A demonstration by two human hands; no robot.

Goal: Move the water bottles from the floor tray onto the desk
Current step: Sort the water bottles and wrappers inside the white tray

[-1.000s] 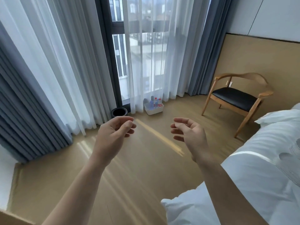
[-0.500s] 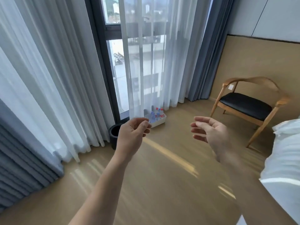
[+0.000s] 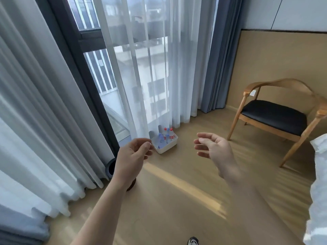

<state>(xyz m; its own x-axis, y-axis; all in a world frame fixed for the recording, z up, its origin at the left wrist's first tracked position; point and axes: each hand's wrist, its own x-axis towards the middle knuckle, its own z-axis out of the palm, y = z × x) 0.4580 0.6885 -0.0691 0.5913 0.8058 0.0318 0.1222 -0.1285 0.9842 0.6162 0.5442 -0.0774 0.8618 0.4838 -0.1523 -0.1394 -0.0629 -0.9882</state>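
Note:
A white floor tray [image 3: 168, 147] stands on the wooden floor at the foot of the sheer curtain. In it stand several small water bottles [image 3: 166, 134] with red and blue caps. My left hand [image 3: 131, 159] is raised in front of me, fingers loosely curled, thumb near the forefinger, holding nothing; it overlaps the tray's left edge in the view but is well short of it. My right hand [image 3: 215, 150] hovers to the right of the tray, fingers apart and empty. No desk is in view.
A dark round bin [image 3: 111, 168] sits by the curtain, partly behind my left wrist. A wooden chair with a black seat [image 3: 276, 115] stands at the right wall. White bedding [image 3: 318, 191] fills the right edge. My shoe [image 3: 193, 241] shows at the bottom.
I have come closer to the window; the tray and the chair look larger and nearer. Both hands stay raised and empty. The bed has slid toward the right edge.

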